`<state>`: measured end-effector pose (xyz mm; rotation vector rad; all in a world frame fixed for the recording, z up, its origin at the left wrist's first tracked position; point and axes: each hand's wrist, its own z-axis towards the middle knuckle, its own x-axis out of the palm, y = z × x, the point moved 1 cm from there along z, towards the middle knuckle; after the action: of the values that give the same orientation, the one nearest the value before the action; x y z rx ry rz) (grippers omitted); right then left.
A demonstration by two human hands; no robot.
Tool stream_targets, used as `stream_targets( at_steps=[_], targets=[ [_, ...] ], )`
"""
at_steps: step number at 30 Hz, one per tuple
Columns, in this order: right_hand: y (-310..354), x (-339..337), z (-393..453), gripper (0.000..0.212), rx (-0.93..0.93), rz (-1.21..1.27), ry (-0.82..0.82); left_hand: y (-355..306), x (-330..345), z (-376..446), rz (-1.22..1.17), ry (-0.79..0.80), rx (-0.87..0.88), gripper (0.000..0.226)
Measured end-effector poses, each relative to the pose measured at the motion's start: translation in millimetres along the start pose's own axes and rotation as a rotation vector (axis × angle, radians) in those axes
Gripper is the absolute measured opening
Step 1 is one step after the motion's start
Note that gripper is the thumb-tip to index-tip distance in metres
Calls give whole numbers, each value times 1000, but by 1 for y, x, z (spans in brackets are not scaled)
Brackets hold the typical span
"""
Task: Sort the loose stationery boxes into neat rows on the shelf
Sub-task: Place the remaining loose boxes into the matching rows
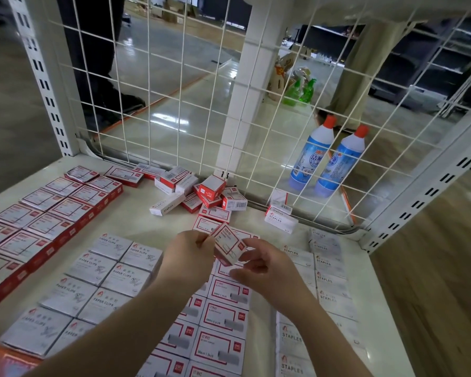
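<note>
A small red-and-white box (227, 247) is held tilted above the shelf (136, 221), pinched at one end by the left hand (191, 251) and at the other by the curled fingers of the right hand (264, 263). Beyond the box a loose pile of boxes (201, 191) is heaped against the wire grid (174, 91). Left of the box, paper-clip boxes (101, 276) are laid in rows; right of it, staples boxes (329, 270). Behind the grid two blue bottles (326, 156) are stood.

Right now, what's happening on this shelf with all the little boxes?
A person is sorting stationery boxes. Both hands, left hand and right hand, hold one small red-and-white box above the rows already laid out on the shelf. A loose pile of boxes still waits by the wire grid at the back.
</note>
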<state>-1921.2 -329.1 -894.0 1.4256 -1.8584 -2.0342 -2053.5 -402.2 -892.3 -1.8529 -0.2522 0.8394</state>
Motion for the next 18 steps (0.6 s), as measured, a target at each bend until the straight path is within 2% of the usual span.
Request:
stream_targets(
  at_steps=[5,12,18],
  targets=[
    [0,4,1,38,-68,-5,-76,1,0,-3,10,6,-23,23],
    [0,-11,-1,46,-156,-44,-89,7,1,-7,113,151,68,14],
    [5,-18,-6,48,-172,-78,-88,9,2,-6,90,169,106,23]
  ],
)
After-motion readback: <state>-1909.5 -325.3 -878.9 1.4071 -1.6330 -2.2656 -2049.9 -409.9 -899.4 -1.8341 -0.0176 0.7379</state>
